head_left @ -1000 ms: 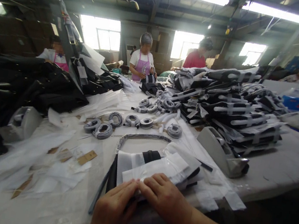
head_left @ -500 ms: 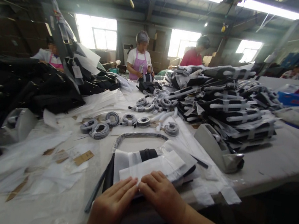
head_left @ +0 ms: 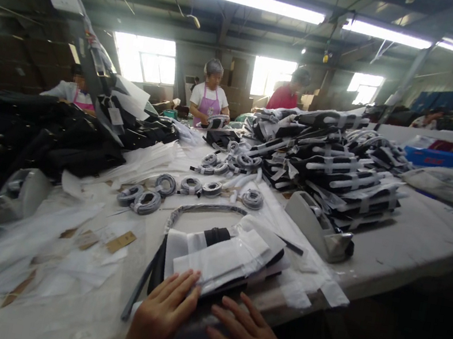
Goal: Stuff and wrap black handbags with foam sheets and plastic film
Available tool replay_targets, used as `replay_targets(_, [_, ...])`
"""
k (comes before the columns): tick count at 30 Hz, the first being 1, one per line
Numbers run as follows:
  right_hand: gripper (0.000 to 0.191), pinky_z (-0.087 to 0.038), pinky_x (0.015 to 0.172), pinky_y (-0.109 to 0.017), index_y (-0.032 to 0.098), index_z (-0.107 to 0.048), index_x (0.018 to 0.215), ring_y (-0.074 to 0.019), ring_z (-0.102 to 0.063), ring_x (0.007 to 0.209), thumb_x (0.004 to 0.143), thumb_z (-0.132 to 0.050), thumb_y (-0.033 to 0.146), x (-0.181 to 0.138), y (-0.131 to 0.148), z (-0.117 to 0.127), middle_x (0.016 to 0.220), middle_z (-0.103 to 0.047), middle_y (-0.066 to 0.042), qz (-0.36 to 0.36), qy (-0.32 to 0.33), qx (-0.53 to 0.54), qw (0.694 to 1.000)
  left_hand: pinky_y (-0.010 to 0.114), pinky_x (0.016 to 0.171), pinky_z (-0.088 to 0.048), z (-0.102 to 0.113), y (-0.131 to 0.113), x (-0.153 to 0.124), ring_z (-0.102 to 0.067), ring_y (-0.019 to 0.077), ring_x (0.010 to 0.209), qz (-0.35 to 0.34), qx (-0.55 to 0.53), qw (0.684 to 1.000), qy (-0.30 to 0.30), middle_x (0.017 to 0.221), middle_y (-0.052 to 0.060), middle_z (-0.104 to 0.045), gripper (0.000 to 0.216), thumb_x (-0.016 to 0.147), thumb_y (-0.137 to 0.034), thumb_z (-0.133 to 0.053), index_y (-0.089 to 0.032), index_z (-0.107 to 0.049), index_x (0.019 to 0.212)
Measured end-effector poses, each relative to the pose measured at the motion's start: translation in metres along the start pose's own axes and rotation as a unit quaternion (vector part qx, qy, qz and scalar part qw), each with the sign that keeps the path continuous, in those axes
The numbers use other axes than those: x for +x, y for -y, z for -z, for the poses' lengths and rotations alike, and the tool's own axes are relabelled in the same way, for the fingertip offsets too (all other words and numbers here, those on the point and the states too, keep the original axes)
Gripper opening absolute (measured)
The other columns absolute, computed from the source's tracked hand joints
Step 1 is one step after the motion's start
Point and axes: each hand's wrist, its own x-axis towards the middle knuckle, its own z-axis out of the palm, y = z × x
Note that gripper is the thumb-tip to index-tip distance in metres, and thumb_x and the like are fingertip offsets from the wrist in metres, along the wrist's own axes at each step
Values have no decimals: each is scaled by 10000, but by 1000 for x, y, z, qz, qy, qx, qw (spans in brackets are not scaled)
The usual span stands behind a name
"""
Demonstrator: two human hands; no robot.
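A black bag lies in front of me near the table edge, partly covered by folded white wrapping sheet. Its handle, wrapped in clear film, loops out on the far side. My left hand rests with outstretched fingers on the near left edge of the white wrapping. Just off the near side of the bundle is my right hand, its fingers spread and holding nothing. A dark grey strip sticks out to the left of the bag.
Tape dispensers stand right and left. Several coiled straps lie beyond the bag. Wrapped black pieces form a tall pile at right; black bags heap at left. Brown tags lie on white sheets. A co-worker stands opposite.
My right hand has lifted off the white wrapping, drawn back toward me and spread its fingers. My left hand stays on the wrapping. The view has shifted slightly.
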Motion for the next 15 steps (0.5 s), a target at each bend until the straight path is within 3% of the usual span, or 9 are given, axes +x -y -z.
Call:
replay_targets(4, [361, -407, 1141, -467, 237, -584, 1344, -211, -468, 1381, 996, -537, 153, 9, 9, -16, 1375, -632, -51, 14, -29, 39, 999, 300, 945, -561, 2, 0, 1, -676, 162, 1132, 11, -7, 1000, 10, 1231, 5, -720, 375, 1025, -177, -330, -222, -701, 1065])
replay_targets(9, [157, -520, 1036, -328, 161, -687, 1037, -150, -705, 1067, 980, -548, 116, 35, 18, -18, 1038, -788, -53, -11, -110, 143, 984, 312, 923, -577, 1, -1, 0, -683, 168, 1122, 0, 9, 1000, 10, 1225, 6, -721, 393, 1023, -163, -318, -223, -704, 1070])
replay_targets(15, [219, -587, 929, -294, 185, -654, 1136, -164, -740, 951, 1039, -458, 192, 27, 20, -19, 964, -793, -41, -42, -121, 194, 973, 274, 955, -553, -4, 5, -1, -681, 155, 1125, -25, 30, 999, -20, 1204, 17, -731, 389, 1008, -117, -348, -220, -719, 1066])
